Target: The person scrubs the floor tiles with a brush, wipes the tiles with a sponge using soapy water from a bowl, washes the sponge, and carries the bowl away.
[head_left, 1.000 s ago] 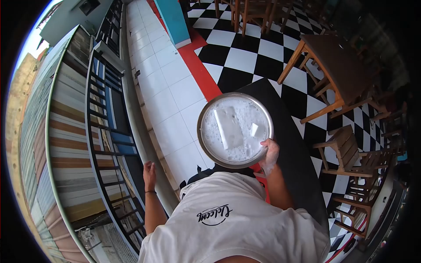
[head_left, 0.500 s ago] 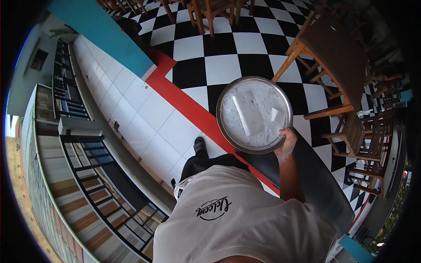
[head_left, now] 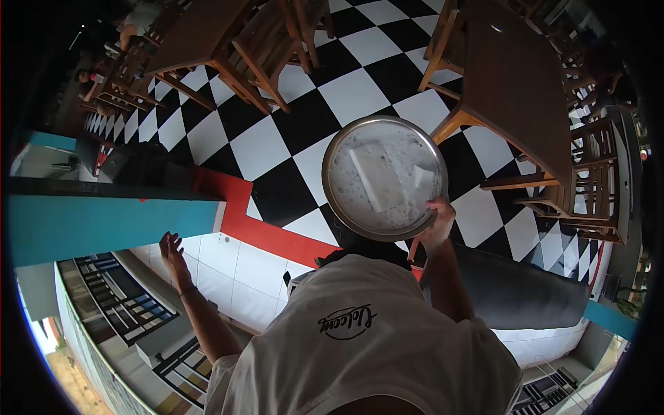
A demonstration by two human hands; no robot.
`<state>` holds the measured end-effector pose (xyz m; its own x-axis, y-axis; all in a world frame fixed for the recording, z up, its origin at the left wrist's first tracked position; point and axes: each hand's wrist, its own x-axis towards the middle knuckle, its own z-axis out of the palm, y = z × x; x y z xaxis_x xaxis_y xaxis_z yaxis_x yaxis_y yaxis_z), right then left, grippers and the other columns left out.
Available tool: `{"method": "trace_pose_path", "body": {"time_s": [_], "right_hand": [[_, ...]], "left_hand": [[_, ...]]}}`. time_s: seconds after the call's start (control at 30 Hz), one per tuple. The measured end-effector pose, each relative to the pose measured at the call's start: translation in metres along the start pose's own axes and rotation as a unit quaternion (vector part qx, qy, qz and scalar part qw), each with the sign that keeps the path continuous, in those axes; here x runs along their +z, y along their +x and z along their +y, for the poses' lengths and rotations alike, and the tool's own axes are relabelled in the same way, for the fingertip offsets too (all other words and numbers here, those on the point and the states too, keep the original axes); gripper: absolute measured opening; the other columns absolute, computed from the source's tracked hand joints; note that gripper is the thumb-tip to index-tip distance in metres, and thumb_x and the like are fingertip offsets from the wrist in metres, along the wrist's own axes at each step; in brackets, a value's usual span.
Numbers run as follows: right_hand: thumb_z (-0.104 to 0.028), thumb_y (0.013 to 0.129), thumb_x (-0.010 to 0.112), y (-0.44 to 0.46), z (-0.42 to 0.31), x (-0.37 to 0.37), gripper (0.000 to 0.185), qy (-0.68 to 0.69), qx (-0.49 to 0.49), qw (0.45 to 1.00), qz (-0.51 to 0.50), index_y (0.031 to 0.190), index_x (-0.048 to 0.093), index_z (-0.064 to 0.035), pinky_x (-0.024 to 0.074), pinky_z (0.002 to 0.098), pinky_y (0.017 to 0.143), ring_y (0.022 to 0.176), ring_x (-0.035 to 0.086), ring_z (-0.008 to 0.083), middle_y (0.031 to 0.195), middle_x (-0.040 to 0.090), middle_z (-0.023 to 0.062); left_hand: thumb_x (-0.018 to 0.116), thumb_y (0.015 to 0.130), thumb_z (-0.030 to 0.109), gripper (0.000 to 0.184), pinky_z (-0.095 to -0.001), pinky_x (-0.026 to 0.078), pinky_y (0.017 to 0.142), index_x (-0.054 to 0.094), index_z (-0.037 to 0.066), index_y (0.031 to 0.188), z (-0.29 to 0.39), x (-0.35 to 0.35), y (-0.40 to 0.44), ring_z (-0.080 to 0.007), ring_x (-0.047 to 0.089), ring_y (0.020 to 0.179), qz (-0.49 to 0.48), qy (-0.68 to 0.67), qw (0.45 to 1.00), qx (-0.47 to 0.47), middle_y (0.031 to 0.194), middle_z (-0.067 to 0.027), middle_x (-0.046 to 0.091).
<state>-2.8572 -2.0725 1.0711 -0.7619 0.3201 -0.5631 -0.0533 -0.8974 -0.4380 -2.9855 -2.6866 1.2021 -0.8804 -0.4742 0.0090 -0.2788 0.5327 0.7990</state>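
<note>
My right hand (head_left: 437,223) grips the lower right rim of a round metal basin (head_left: 330,181), thumb over the edge. Inside the basin, foamy liquid (head_left: 398,209) surrounds a large pale rectangular block (head_left: 375,177) and a smaller white piece (head_left: 422,177). The basin is held in front of my body, above the floor. Off to the left, my left hand (head_left: 174,256) is raised with its fingers apart and holds nothing; it is near a teal pillar.
The teal pillar (head_left: 111,225) stands at left. Wooden tables (head_left: 512,83) and chairs (head_left: 270,59) stand on the checkered floor (head_left: 356,93). A long black surface (head_left: 505,285) lies at lower right. Black railings (head_left: 121,294) run at lower left. People (head_left: 131,31) are dimly visible upper left.
The view has turned toward the checkered floor and tables, and the pillar now spans the left side. My left hand, out of sight half a second ago, shows again. The basin stays in my right hand.
</note>
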Motion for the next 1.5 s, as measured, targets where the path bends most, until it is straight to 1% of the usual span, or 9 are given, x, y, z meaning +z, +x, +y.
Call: {"method": "trace_pose_path", "body": {"time_s": [0.1, 0.2, 0.33, 0.43, 0.7, 0.77, 0.93, 1.1, 1.5], "right_hand": [[-0.006, 0.073, 0.048, 0.069, -0.022, 0.076, 0.054, -0.223, -0.169, 0.959, -0.036, 0.127, 0.052, -0.0035, 0.0543, 0.0418, 0.091, 0.102, 0.062, 0.0272, 0.111, 0.058, 0.012], [-0.007, 0.074, 0.047, 0.174, -0.07, 0.135, 0.059, -0.035, -0.024, 0.999, 0.033, 0.133, 0.049, -0.0058, 0.0523, 0.0427, 0.094, 0.109, 0.059, 0.0273, 0.116, 0.057, 0.0126], [-0.013, 0.081, 0.052, 0.344, -0.094, 0.133, 0.048, -0.296, -0.23, 0.927, -0.024, 0.129, 0.051, -0.0057, 0.0486, 0.0453, 0.1, 0.114, 0.056, 0.0322, 0.121, 0.054, 0.0158], [-0.014, 0.078, 0.053, 0.449, -0.141, 0.201, 0.055, 0.034, -0.025, 0.996, 0.08, 0.132, 0.05, -0.0038, 0.0462, 0.046, 0.103, 0.12, 0.052, 0.0347, 0.126, 0.053, 0.0181], [-0.009, 0.072, 0.051, 0.705, -0.217, 0.3, 0.058, -0.02, -0.078, 0.993, 0.087, 0.129, 0.052, 0.0019, 0.0468, 0.0415, 0.103, 0.117, 0.057, 0.0297, 0.125, 0.058, 0.0132], [-0.01, 0.073, 0.052, 0.754, -0.243, 0.333, 0.055, -0.031, -0.113, 0.989, 0.091, 0.127, 0.054, 0.0014, 0.0471, 0.0413, 0.103, 0.116, 0.057, 0.0303, 0.124, 0.058, 0.0129], [-0.011, 0.071, 0.052, 0.945, -0.291, 0.376, 0.053, 0.0, -0.059, 0.995, 0.075, 0.123, 0.055, 0.0012, 0.0469, 0.0438, 0.103, 0.116, 0.056, 0.0329, 0.121, 0.058, 0.0139], [-0.009, 0.068, 0.053, 1.141, -0.327, 0.406, 0.056, -0.059, -0.048, 0.992, 0.105, 0.123, 0.054, 0.0001, 0.0478, 0.0473, 0.101, 0.114, 0.056, 0.0359, 0.122, 0.057, 0.0148], [-0.011, 0.069, 0.055, 1.548, -0.401, 0.616, 0.061, -0.14, 0.059, 0.988, -0.038, 0.129, 0.054, 0.0001, 0.046, 0.0472, 0.104, 0.117, 0.057, 0.0341, 0.123, 0.06, 0.0134]], "left_hand": [[0.056, 0.1, 0.034, 0.039, -0.0393, 0.048, 0.075, 0.047, 0.012, 0.132, -0.089, 0.111, 0.012, -0.0244, 0.064, 0.098, -0.122, 0.009, 0.972, -0.202, 0.118, -0.0106, 0.064], [0.06, 0.096, 0.045, 0.038, -0.0401, 0.051, 0.072, 0.054, 0.017, 0.121, -0.185, 0.184, -0.044, -0.0264, 0.067, 0.089, -0.204, 0.116, 0.854, -0.465, 0.111, -0.0126, 0.066], [0.061, 0.094, 0.047, 0.04, -0.0393, 0.051, 0.071, 0.057, 0.015, 0.118, -0.107, 0.273, -0.037, -0.0231, 0.063, 0.084, -0.267, 0.183, 0.775, -0.544, 0.104, -0.0094, 0.064], [0.062, 0.093, 0.048, 0.042, -0.0387, 0.051, 0.071, 0.059, 0.013, 0.116, -0.062, 0.364, 0.033, -0.0207, 0.061, 0.081, -0.267, 0.183, 0.775, -0.542, 0.099, -0.0071, 0.062], [0.064, 0.091, 0.052, 0.047, -0.0371, 0.052, 0.07, 0.065, 0.01, 0.11, 0.055, 0.687, 0.374, -0.0141, 0.054, 0.072, -0.302, 0.189, 0.843, -0.403, 0.085, -0.0008, 0.057], [0.063, 0.092, 0.051, 0.045, -0.0373, 0.051, 0.078, 0.066, 0.011, 0.114, 0.12, 0.777, 0.455, -0.0134, 0.054, 0.075, -0.436, -0.176, 0.868, -0.159, 0.084, 0.0015, 0.057], [0.058, 0.098, 0.043, 0.039, -0.0333, 0.048, 0.079, 0.063, 0.013, 0.122, 0.421, 1.026, 0.578, -0.0142, 0.061, 0.093, -0.511, 0.025, 0.855, -0.09, 0.11, -0.0002, 0.066], [0.056, 0.098, 0.036, 0.037, -0.0309, 0.048, 0.08, 0.062, 0.007, 0.121, 0.459, 1.171, 0.64, -0.016, 0.063, 0.098, -0.523, -0.098, 0.841, 0.101, 0.111, -0.004, 0.065], [0.06, 0.094, 0.047, 0.049, -0.0319, 0.046, 0.087, 0.065, 0.003, 0.115, 0.557, 1.321, 0.766, -0.0167, 0.063, 0.101, -0.213, -0.231, 0.943, -0.108, 0.113, -0.0078, 0.068]]}}
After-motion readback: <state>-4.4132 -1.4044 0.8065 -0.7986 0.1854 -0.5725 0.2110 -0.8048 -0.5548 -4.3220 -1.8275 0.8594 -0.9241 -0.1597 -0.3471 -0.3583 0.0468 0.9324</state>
